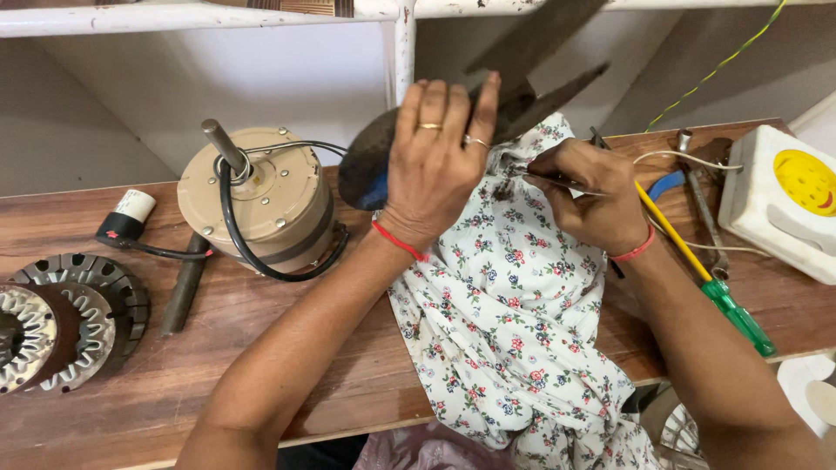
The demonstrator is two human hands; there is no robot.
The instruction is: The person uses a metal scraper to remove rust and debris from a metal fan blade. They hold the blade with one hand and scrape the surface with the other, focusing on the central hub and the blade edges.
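My left hand grips a dark, dirty metal fan blade, holding it raised over the wooden bench. My right hand is closed on a bunched part of a white floral cloth pressed against the blade. The cloth drapes down over the bench's front edge. Both wrists wear red thread bands; the left hand has rings.
A beige fan motor with shaft and black cable stands at left, beside a black-and-white capacitor. Toothed metal stator plates lie far left. A green-handled screwdriver, other tools and a white box with a yellow face sit at right.
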